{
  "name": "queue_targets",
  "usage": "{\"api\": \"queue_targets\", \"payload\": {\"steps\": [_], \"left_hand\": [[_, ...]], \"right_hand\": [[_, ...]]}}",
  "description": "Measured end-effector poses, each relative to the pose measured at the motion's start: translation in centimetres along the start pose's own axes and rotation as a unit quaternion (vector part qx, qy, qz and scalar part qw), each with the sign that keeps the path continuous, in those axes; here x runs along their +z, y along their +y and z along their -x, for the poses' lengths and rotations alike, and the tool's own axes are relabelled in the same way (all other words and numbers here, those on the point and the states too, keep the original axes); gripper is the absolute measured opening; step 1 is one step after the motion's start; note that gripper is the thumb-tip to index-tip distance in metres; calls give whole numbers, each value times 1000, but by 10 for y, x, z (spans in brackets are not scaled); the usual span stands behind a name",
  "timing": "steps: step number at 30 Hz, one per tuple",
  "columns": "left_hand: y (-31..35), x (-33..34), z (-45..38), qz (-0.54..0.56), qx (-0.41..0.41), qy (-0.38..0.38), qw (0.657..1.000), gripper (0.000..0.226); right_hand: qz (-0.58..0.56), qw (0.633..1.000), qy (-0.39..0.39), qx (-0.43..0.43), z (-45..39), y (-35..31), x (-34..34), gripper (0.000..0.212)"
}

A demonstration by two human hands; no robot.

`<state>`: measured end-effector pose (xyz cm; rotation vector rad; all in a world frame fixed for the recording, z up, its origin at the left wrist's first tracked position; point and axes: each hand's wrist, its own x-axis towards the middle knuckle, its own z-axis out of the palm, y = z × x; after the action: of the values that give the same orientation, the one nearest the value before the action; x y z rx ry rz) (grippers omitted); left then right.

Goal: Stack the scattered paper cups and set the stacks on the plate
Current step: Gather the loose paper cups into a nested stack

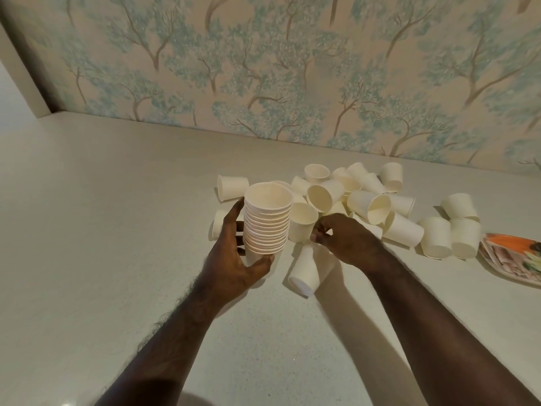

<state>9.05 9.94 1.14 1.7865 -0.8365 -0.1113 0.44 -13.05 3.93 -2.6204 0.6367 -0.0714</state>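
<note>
- Left hand (pixel 234 259): fingers and thumb wrapped round an upright stack of nested white paper cups (pixel 267 222), held above the pale speckled countertop (pixel 117 230).
- Right hand (pixel 344 240): fingertips pinch the side of a single white paper cup (pixel 301 222), just beside the stack.
- One white cup (pixel 306 272) lies on its side below the right hand.
- Beyond: loose pile of white paper cups (pixel 363 194), tumbled.
- Far right: patterned plate (pixel 512 263) at the frame edge, near two overturned cups.
- Rear: tree-patterned wallpaper (pixel 263 68).

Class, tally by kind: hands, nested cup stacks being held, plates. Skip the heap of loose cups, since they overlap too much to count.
Hands: 2 (left hand; right hand, pinching a loose cup)
Held cup stack: 1
Plate: 1
Total: 4
</note>
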Motion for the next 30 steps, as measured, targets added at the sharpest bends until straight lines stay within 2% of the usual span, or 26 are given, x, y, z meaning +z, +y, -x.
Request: {"api": "queue_targets", "payload": {"steps": [4,8,13,15,17,20,22,25,30], "left_hand": [[-5,0,-1,1,-2,-2,1000,101],[-5,-1,0,-2,0,-2,1000,99],[-6,-2,1,-1,4,-2,1000,98],[-6,-3,2,-1,2,-1,1000,99],[-7,-3,3,-1,2,0,1000,100],[-8,0,3,1,0,-2,1000,100],[-7,3,3,-5,2,-7,1000,101],[-9,7,3,3,3,-23,1000,103],[-10,11,3,14,0,-29,999,104]], "right_hand": [[-8,1000,-18,6,12,-4,-14,16],[4,993,-105,49,26,-5,-1,37],[-83,991,-100,42,32,-2,-5,23],[-101,993,-55,6,33,-5,-20,26],[-132,990,42,-41,36,-12,-41,28],[-195,947,223,-126,48,-31,-76,28],[-233,907,301,-178,58,-47,-91,25],[-250,881,330,-227,68,-68,-95,23],[-177,914,271,-244,66,-79,-77,23]]}}
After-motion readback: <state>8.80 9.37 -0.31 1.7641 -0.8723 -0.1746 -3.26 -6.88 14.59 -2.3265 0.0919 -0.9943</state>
